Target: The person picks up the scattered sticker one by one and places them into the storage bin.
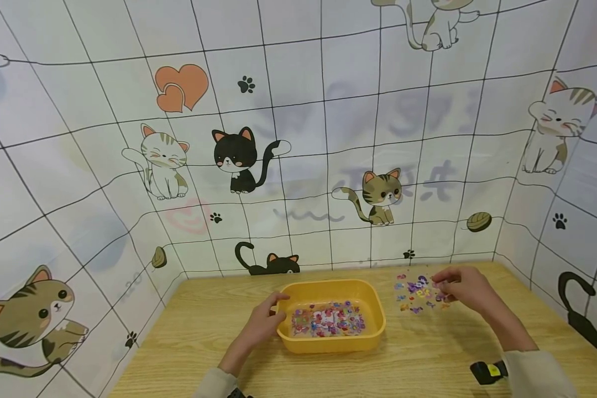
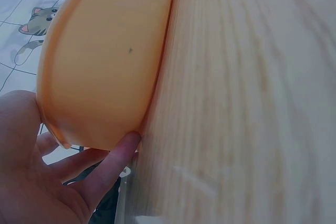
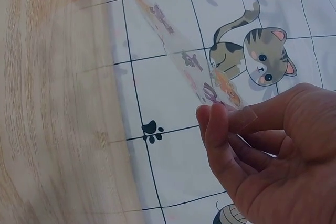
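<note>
Holding, left hand: the left hand (image 1: 260,326) grips the near-left corner of the shallow yellow plastic tray (image 1: 373,309), thumb hooked over the rim and fingers (image 2: 113,161) curled under the outer wall, as the left wrist view shows.
Tray position: it sits flat on the pale wooden table (image 1: 204,326), near the middle, a little towards the person.
Tray contents: a layer of clear sheets printed with small pink, purple and blue figures (image 1: 328,319) covers the floor of the tray.
Holding, right hand: the right hand (image 1: 465,290) is well to the right of the tray, fingers bent, thumb and fingertips (image 3: 218,124) pinching one edge of a transparent sticker sheet with small coloured shapes (image 1: 418,293).
Sheet position: in the head view it lies over the table top between the tray and the right hand; in the right wrist view it rises off the wood from the pinched edge and reaches towards the tray's corner. Whether its far end touches the table cannot be told.
Sleeves: light-coloured cuffs cover both forearms; a black and yellow device (image 1: 488,371) sits at the right wrist.
Backdrop: a white gridded cloth printed with cartoon cats, hearts and paw marks (image 1: 298,138) encloses the table at the back and both sides.
</note>
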{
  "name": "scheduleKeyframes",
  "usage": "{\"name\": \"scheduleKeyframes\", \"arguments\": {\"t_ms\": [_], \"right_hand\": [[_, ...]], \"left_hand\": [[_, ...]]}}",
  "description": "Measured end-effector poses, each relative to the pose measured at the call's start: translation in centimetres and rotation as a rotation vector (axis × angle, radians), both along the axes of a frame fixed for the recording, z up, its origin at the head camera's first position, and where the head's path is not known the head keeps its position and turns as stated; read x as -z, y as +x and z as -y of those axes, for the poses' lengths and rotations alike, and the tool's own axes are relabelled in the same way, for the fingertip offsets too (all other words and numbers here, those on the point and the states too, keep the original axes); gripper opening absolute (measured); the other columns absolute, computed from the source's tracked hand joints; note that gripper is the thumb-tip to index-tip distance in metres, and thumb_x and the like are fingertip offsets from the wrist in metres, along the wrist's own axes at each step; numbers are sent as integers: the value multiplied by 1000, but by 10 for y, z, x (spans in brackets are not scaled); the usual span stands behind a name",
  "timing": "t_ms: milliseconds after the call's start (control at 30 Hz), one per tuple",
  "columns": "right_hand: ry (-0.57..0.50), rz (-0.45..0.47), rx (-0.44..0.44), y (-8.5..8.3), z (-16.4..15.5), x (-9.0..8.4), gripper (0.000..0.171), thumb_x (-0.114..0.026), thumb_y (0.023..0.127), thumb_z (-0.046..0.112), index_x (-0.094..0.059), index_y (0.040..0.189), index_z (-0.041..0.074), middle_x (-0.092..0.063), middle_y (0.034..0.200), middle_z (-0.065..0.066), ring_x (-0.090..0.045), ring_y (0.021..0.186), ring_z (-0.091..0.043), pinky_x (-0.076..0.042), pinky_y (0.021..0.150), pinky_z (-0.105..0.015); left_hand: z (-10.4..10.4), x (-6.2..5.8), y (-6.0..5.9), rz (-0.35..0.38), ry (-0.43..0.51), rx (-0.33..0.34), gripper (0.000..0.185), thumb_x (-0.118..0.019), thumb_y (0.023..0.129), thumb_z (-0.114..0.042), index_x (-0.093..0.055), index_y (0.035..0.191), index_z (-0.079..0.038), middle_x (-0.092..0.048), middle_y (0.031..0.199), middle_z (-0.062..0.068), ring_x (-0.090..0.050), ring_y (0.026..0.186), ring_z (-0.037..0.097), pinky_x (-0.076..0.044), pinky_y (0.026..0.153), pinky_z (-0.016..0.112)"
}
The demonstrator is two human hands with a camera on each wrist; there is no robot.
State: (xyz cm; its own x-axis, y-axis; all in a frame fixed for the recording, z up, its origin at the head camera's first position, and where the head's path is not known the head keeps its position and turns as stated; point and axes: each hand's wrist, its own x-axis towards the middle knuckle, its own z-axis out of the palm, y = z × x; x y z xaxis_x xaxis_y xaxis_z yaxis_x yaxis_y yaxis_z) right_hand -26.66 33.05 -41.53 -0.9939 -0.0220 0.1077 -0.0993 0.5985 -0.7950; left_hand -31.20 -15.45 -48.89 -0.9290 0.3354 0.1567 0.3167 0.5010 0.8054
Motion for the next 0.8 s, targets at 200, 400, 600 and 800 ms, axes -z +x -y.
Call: {"name": "scheduleKeyframes", "arguments": {"t_ms": [200, 400, 600, 800], "right_hand": [[4, -10, -3, 1, 1, -1, 27, -54, 101, -3, -61, 122, -19, -69, 106, -27, -73, 78, -19, -60, 65, -29], [14, -12, 3, 2, 4, -4, 27, -54, 101, -2, -62, 121, -18, -69, 106, -26, -71, 77, -17, -60, 66, -29], [7, -29, -9, 4, 7, -8, 27, -55, 102, -2, -62, 122, -18, -70, 108, -28, -70, 75, -14, -60, 66, -29], [0, -47, -16, 6, 10, -12, 26, -55, 102, -2, -63, 121, -18, -71, 104, -24, -69, 74, -13, -60, 65, -29]], "left_hand": [[0, 0, 1, -5, -5, -2, 41, -57, 99, -10, -58, 140, -9, -53, 149, 25, -66, 112, 35, -60, 85, 43], [0, -1, 1, -8, -8, -1, 42, -57, 99, -10, -58, 140, -8, -53, 148, 26, -66, 111, 35, -60, 85, 44], [0, 0, 1, -10, -10, -3, 41, -57, 98, -10, -58, 140, -8, -53, 149, 26, -66, 112, 36, -59, 86, 45], [0, 0, 0, -11, -9, -4, 41, -57, 98, -10, -58, 140, -9, -52, 149, 26, -66, 112, 36, -60, 84, 43]]}}
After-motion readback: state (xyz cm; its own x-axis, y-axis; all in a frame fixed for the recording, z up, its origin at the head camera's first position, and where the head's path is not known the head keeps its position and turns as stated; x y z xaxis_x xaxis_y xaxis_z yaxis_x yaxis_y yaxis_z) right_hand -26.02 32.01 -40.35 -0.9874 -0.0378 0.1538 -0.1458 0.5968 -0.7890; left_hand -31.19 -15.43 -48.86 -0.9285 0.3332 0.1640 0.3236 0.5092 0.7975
